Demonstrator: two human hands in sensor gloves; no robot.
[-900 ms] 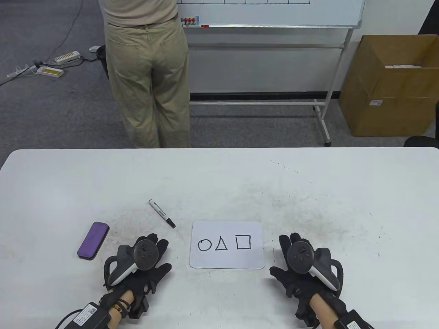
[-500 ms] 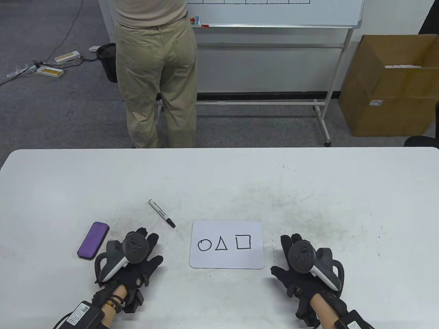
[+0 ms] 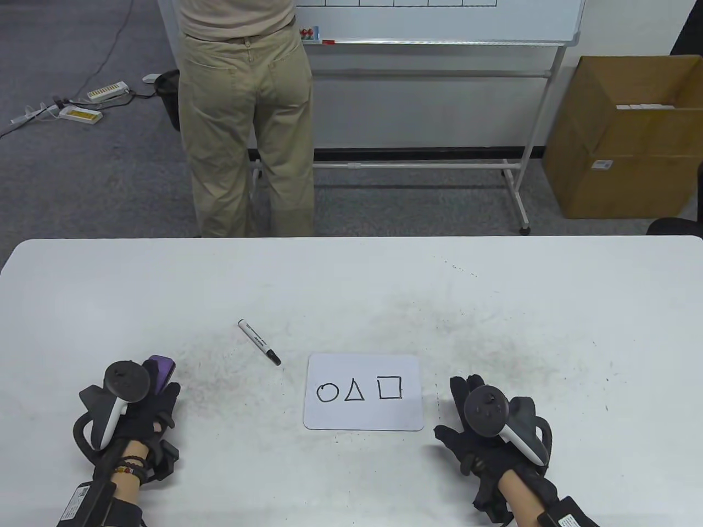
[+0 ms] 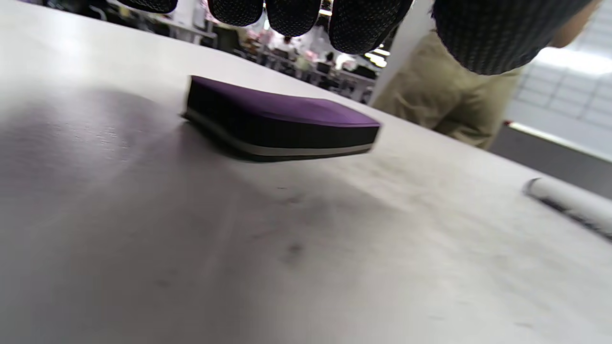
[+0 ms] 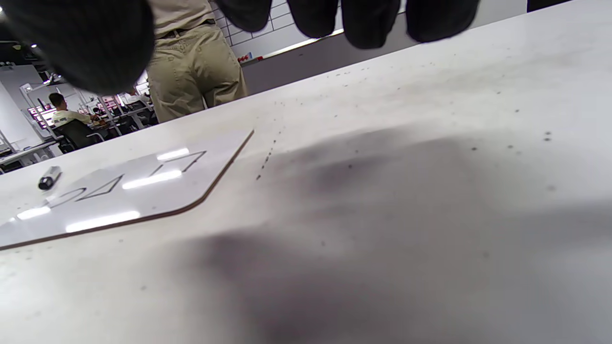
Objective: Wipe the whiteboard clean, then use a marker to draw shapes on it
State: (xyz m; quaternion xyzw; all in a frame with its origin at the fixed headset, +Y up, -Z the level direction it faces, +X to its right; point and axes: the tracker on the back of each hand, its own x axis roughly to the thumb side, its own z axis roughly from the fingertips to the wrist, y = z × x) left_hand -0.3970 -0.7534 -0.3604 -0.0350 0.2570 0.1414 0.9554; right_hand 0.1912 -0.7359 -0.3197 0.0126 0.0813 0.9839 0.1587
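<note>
- Left hand (image 3: 144, 409), black sensor glove with grey tracker on its back, is at the near left of the white desk (image 3: 494, 285), above the near end of the purple oblong eraser (image 3: 162, 371).
- Left wrist view: fingers (image 4: 291, 14) hang relaxed above the eraser (image 4: 279, 125), with a gap visible; nothing gripped. The eraser lies flat on the desk.
- Right hand (image 3: 478, 425), gloved the same way, is at the near right, just beside the right edge of the small white rounded-corner whiteboard (image 3: 363, 417). Its fingers (image 5: 368, 21) are loosely extended above the bare desk, holding nothing.
- The whiteboard lies flat, near centre, between the two hands. It carries a black circle (image 3: 327, 392), triangle (image 3: 354, 391) and square (image 3: 389, 387) in a row, left to right.
- Black-capped white marker (image 3: 259, 342) lies diagonally on the desk, just beyond the whiteboard's far left corner, apart from both hands.
- Beyond the desk: a person in khaki trousers (image 3: 247, 121) stands with back turned at a large wheeled whiteboard stand (image 3: 439, 41).
- An open cardboard box (image 3: 620, 143) is on the grey carpet at far right.
</note>
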